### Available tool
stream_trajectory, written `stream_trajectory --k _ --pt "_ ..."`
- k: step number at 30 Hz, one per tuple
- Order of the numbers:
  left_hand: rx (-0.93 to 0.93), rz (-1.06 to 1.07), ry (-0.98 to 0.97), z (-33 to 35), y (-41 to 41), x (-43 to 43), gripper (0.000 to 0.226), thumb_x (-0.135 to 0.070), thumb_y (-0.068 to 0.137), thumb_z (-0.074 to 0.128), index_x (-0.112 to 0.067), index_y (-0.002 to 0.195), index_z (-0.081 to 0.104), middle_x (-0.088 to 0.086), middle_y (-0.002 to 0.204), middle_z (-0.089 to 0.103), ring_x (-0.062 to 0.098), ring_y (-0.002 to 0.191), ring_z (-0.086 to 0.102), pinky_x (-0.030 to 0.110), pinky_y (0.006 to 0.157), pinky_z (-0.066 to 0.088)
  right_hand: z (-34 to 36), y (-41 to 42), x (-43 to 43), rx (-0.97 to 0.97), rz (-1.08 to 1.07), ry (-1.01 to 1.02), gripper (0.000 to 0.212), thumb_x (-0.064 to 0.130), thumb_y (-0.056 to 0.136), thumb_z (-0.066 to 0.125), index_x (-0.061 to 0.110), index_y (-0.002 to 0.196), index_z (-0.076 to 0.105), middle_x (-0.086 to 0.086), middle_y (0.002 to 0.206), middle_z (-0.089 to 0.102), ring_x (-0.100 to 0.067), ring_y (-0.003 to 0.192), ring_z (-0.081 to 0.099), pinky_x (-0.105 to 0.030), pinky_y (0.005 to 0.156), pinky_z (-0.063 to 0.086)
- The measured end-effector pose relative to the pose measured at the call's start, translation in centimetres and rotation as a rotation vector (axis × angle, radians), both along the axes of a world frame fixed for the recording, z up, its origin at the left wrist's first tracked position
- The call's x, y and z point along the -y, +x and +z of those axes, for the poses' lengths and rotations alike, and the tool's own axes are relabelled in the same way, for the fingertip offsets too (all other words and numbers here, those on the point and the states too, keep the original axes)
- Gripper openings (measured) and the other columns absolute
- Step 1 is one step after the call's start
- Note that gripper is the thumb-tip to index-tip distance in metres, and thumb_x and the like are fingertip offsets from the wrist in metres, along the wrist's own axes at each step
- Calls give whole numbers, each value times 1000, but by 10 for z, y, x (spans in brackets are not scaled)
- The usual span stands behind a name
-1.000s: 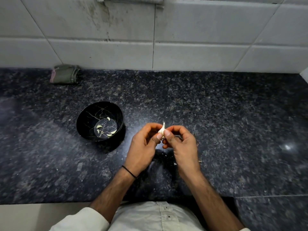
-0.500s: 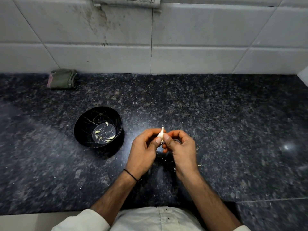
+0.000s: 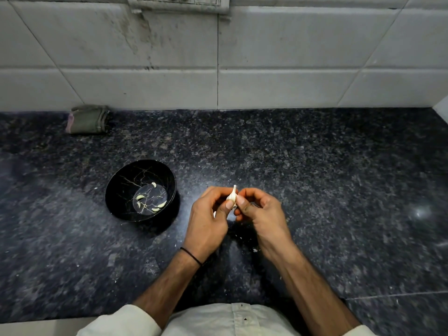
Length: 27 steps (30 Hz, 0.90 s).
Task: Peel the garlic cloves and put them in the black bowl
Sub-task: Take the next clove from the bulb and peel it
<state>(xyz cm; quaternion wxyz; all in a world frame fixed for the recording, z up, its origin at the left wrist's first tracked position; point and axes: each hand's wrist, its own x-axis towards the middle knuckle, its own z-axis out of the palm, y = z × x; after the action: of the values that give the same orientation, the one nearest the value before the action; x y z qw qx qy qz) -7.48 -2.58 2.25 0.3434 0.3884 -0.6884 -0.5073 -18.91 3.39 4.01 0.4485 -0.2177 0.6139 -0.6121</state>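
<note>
A small white piece of garlic (image 3: 232, 195) with a pointed tip sits upright between both my hands above the dark granite counter. My left hand (image 3: 209, 221) pinches it from the left with thumb and fingers. My right hand (image 3: 260, 215) pinches it from the right, fingers curled. The black bowl (image 3: 116, 190) stands on the counter to the left of my hands, a short gap away. Several peeled cloves (image 3: 160, 206) lie on the bowl's bottom.
A folded greenish cloth (image 3: 88, 119) lies at the back left against the tiled wall (image 3: 291, 57). A switch plate (image 3: 178, 3) is on the wall above. Small flecks of garlic skin (image 3: 255, 250) lie on the counter under my hands.
My view has tilted up a little, so the hands and bowl sit lower in the frame. Both hands keep pinching the garlic; the bowl has not moved.
</note>
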Motion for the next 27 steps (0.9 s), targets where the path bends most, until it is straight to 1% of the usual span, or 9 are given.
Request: stream_trajectory --k 4,6,10,13,17,20,22,25,27 --pt "-5 10 23 -5 0 -1 23 -8 92 60 -24 107 70 -9 101 68 14 98 66 42 88 54 -9 1 4 -57 65 22 6 4 97 57 1 92 58 2 69 56 -9 63 47 -22 56 40" --pt "-12 19 46 -10 -1 0 22 -12 92 60 -23 107 70 -7 102 70 15 99 66 44 89 54 -16 5 5 -127 43 42 8 6 98 56 5 90 56 9 66 53 -5 60 44 -22 56 37" --pt "2 52 106 -19 -3 0 21 -8 92 61 -20 107 70 -3 103 71 14 97 68 41 89 55 -27 13 7 -373 -47 94 15 7 96 56 19 86 53 10 70 55 -6 65 47 -31 62 42" --pt "-5 53 157 -25 -8 -1 20 -10 92 59 -19 106 70 -2 103 73 15 99 68 38 90 55 -37 12 7 -455 -67 124 20 7 97 53 23 85 50 9 72 55 -9 68 49 -39 66 45" --pt "-109 115 358 -28 -9 0 25 4 96 56 -16 102 70 1 92 73 18 85 66 38 80 58 -44 8 3 -387 -133 101 23 4 99 47 26 89 49 6 72 54 -12 67 48 -36 64 45" --pt "-133 129 380 -31 -5 3 24 6 96 56 -14 101 69 4 88 70 13 76 63 21 66 56 -45 1 -4 -281 -130 93 14 6 102 48 18 97 52 2 73 54 -10 64 48 -22 56 41" --pt "-50 114 289 -42 -3 7 22 3 95 59 -13 105 70 3 96 72 9 80 66 19 70 54 -45 0 -7 -247 -122 116 10 8 101 49 17 100 54 0 75 55 -9 65 49 -19 55 41" --pt "126 63 114 -57 -5 15 22 -8 92 67 -19 111 70 -3 107 70 10 96 67 27 88 54 -47 2 -10 -199 -120 150 12 6 100 51 15 99 58 -1 74 56 -12 65 49 -25 56 40" --pt "211 44 34 -61 -8 17 22 -12 90 69 -21 110 70 -6 105 67 8 95 64 19 88 49 -48 4 -12 -170 -111 164 16 3 99 50 16 98 60 -1 72 57 -11 62 49 -26 55 40"
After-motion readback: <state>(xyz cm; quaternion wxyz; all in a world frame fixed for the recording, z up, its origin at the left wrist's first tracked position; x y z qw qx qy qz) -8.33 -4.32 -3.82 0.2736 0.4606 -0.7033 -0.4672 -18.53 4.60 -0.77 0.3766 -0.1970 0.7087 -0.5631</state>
